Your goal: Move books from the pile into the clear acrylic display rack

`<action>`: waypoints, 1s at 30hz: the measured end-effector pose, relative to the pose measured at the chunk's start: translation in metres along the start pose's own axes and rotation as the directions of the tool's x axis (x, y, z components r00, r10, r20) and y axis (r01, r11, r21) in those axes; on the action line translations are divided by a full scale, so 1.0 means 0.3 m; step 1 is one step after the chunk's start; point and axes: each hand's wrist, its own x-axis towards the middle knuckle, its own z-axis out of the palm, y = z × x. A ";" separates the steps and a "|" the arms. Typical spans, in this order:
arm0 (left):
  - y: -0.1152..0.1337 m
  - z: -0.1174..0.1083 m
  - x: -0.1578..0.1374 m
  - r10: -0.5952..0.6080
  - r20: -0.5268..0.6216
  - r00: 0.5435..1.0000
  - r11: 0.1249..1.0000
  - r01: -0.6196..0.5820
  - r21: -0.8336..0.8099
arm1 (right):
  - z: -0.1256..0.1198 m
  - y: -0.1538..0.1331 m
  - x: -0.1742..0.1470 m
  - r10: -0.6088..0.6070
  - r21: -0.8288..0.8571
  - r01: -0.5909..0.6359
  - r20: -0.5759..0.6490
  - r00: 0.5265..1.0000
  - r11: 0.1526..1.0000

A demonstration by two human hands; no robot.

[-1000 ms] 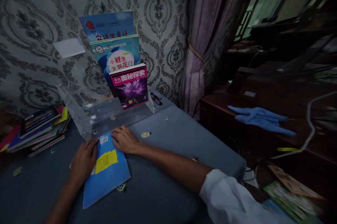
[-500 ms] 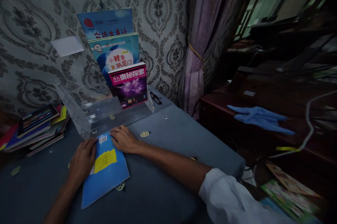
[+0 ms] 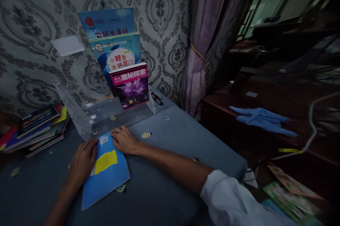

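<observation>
A thin blue book (image 3: 106,174) with a yellow patch and a barcode lies flat on the grey-blue table (image 3: 186,137). My left hand (image 3: 83,162) rests on its left edge and my right hand (image 3: 124,140) lies on its top right corner. Both hold the book at its far end, close to the foot of a clear acrylic rack (image 3: 101,116). The rack's right side holds three upright books in steps: a purple one (image 3: 131,86) in front, a blue-and-white one (image 3: 117,52) behind it, and a blue one (image 3: 107,24) at the back.
A stack of books (image 3: 37,127) lies at the table's left. Glasses (image 3: 157,99) sit beside the rack by the patterned wall. A purple curtain (image 3: 204,42) hangs at the right. A dark wooden desk (image 3: 265,141) carries a blue cloth (image 3: 261,118). Magazines (image 3: 289,194) lie on the floor.
Both hands stay on the blue book. The view has shifted slightly; nothing else has visibly moved.
</observation>
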 end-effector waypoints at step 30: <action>0.044 0.036 -0.005 0.002 -0.080 0.997 0.999 -0.006 -0.047 | -0.043 -0.004 -0.038 0.038 0.017 -0.038 0.028 0.999 0.999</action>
